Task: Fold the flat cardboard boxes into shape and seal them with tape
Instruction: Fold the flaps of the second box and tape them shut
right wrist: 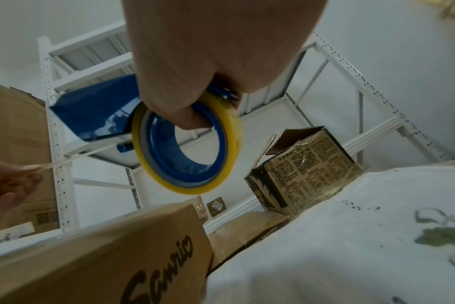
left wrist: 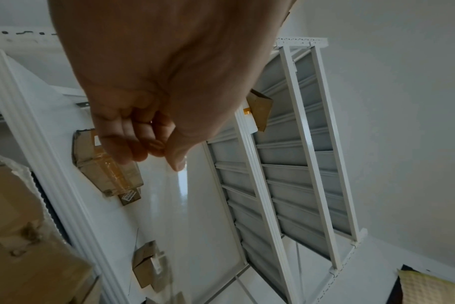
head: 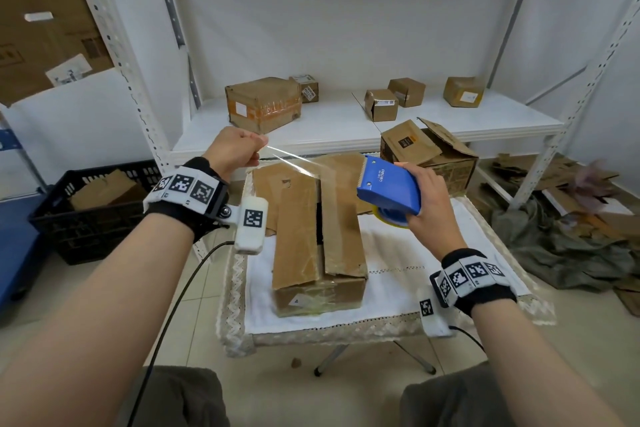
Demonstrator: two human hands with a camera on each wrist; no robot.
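A person stretches clear tape [head: 294, 160] between two raised hands above a cardboard box [head: 318, 239] that sits on a white, lace-edged cloth covering the surface [head: 398, 291]. The left hand [head: 232, 150] has its fingers [left wrist: 143, 142] curled, thumb and forefinger pinching the free end of the strip. The right hand [head: 429, 204] has its fingers wrapped around a blue tape dispenser [head: 389, 185], whose serrated edge points toward the left hand; white lettering on its housing is too small to read. The yellow-rimmed tape roll [right wrist: 187, 144] hangs below the right fingers on its blue hub. Under the taut strip the box's top flaps lie folded down with a dark gap between them. In the right wrist view, the box's side reads "Sanrio" in dark script. Beyond the fingers, a white shelf [head: 346, 121] carries several smaller boxes with printed labels, unreadable from here. An open carton [head: 429, 156] stands just past the dispenser, its side covered in dense printed characters.
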